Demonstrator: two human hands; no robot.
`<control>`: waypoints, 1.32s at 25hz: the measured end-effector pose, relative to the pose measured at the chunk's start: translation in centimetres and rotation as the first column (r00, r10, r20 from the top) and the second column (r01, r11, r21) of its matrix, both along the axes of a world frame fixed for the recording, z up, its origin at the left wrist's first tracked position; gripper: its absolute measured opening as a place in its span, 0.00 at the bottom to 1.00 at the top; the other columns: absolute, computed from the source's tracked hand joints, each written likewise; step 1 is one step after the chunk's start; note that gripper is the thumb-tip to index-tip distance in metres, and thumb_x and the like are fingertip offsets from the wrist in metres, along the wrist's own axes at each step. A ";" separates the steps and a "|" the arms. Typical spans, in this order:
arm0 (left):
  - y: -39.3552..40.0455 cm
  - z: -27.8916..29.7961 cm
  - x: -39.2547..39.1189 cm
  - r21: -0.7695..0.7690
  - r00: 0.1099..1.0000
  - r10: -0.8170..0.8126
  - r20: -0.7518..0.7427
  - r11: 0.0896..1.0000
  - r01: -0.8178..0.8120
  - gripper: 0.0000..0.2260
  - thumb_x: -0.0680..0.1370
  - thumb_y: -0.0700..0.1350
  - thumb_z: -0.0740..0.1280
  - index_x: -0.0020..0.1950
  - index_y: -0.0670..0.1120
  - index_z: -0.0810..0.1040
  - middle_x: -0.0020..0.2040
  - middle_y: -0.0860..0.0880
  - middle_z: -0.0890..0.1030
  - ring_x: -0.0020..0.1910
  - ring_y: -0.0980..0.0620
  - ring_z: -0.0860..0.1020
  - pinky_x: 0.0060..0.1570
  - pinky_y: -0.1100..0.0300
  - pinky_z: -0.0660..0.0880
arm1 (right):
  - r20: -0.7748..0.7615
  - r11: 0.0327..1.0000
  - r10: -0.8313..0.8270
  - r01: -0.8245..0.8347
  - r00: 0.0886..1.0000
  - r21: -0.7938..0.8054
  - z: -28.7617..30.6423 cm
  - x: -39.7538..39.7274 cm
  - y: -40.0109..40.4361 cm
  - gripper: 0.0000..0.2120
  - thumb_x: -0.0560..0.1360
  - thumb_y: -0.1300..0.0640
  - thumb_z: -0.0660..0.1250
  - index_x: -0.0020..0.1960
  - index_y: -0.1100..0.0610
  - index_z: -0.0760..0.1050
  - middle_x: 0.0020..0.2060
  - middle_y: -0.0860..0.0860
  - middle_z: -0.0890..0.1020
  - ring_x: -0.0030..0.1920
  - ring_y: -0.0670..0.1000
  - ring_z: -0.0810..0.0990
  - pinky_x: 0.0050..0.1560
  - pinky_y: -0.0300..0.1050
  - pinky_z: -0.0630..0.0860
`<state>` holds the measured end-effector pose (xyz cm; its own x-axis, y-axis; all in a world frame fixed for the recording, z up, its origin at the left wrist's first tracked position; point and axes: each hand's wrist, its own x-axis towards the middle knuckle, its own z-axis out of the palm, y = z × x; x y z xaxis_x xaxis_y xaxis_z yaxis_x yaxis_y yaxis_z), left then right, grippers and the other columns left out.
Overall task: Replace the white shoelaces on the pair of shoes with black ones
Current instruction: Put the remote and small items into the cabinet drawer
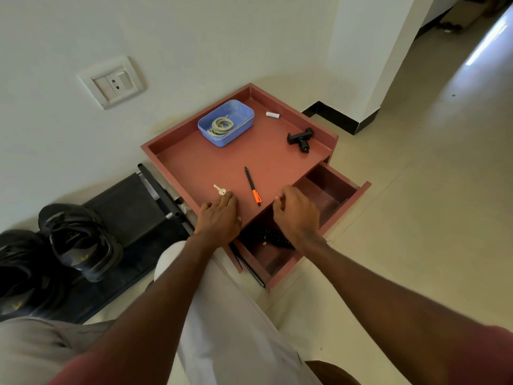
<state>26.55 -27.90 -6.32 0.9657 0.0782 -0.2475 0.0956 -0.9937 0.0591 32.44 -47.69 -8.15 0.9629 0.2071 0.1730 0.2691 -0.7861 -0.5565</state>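
Note:
A pair of black shoes (80, 240) stands on a dark mat on the floor at the left. Coiled whitish laces (221, 125) lie in a blue tub (238, 126) on the red-brown side table (194, 165). The table's drawer (333, 187) is pulled out, and a bundle of black laces (270, 237) lies inside it, partly hidden by my right wrist. My left hand (219, 215) rests flat on the table top at its front edge, fingertips beside a small key (220, 190). My right hand (295, 211) hovers over the drawer, fingers loosely curled, holding nothing that I can see.
A black and orange pen (253, 187), a black phone clamp (300, 138) and a small white tube (272, 115) lie on the table top. A folded black metal frame (159, 190) leans by the wall. My knee in pale trousers is just in front of the table.

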 end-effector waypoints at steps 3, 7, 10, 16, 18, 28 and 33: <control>-0.1 0.2 0.0 0.010 1.000 -0.016 -0.022 1.000 0.017 0.29 0.84 0.51 0.59 0.82 0.43 0.58 0.84 0.43 0.56 0.82 0.45 0.60 0.76 0.45 0.58 | -0.021 0.984 0.173 -0.174 0.985 -0.037 1.2 1.7 2.8 0.09 0.83 0.48 0.63 0.53 0.54 0.76 0.50 0.50 0.78 0.50 0.54 0.78 0.44 0.51 0.76; 0.1 0.0 -0.2 0.024 0.999 -0.032 -0.031 0.999 0.033 0.30 0.84 0.53 0.57 0.84 0.43 0.56 0.85 0.43 0.54 0.82 0.46 0.58 0.76 0.46 0.57 | -0.186 0.948 0.189 -0.228 0.964 -0.222 0.8 3.8 6.5 0.14 0.81 0.48 0.69 0.63 0.55 0.76 0.60 0.53 0.77 0.61 0.57 0.76 0.55 0.54 0.76; -0.2 -0.7 0.0 -0.026 0.999 -0.004 0.039 1.000 0.005 0.29 0.84 0.52 0.58 0.84 0.46 0.57 0.85 0.45 0.56 0.82 0.46 0.59 0.78 0.44 0.56 | -0.161 0.965 0.130 -0.162 0.978 -0.206 0.0 4.0 5.0 0.06 0.80 0.57 0.67 0.55 0.56 0.81 0.55 0.54 0.79 0.59 0.58 0.79 0.54 0.53 0.78; -1.0 -1.8 1.4 -0.148 0.987 -0.007 0.160 0.989 0.031 0.27 0.85 0.50 0.60 0.83 0.46 0.60 0.84 0.47 0.60 0.81 0.46 0.62 0.79 0.48 0.58 | -0.209 0.945 0.159 -0.210 0.965 -0.249 -1.5 4.6 -4.5 0.09 0.76 0.61 0.69 0.52 0.51 0.85 0.48 0.48 0.83 0.53 0.53 0.82 0.53 0.53 0.80; -1.2 -1.8 1.7 -0.160 0.990 0.016 0.142 0.987 0.007 0.27 0.85 0.52 0.59 0.83 0.46 0.62 0.83 0.47 0.62 0.81 0.47 0.62 0.79 0.49 0.57 | -0.261 0.862 0.166 -0.269 0.951 -0.430 -1.6 5.3 -5.9 0.09 0.76 0.60 0.69 0.52 0.51 0.84 0.50 0.50 0.85 0.55 0.55 0.83 0.55 0.51 0.80; -1.0 -1.8 1.8 -0.166 0.979 0.000 0.205 0.986 0.035 0.24 0.82 0.45 0.62 0.78 0.45 0.68 0.81 0.46 0.65 0.76 0.43 0.69 0.74 0.44 0.68 | -0.407 0.898 -0.010 -0.171 0.913 -0.405 -3.9 5.9 -3.4 0.08 0.78 0.55 0.71 0.54 0.58 0.80 0.48 0.54 0.84 0.50 0.57 0.84 0.53 0.55 0.83; -0.8 -1.0 1.9 -0.294 0.769 0.525 0.364 0.849 -0.440 0.25 0.78 0.39 0.65 0.75 0.42 0.68 0.75 0.41 0.69 0.72 0.41 0.70 0.75 0.44 0.66 | -0.061 0.996 -0.051 0.056 0.997 0.068 -0.3 4.7 -1.7 0.07 0.79 0.55 0.67 0.42 0.53 0.79 0.38 0.46 0.80 0.36 0.47 0.78 0.33 0.44 0.74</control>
<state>28.42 -28.65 -7.31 0.8231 0.5571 0.1102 0.4835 -0.7892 0.3787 37.10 -49.36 -8.47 0.9812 0.1444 0.1278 0.1928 -0.7571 -0.6242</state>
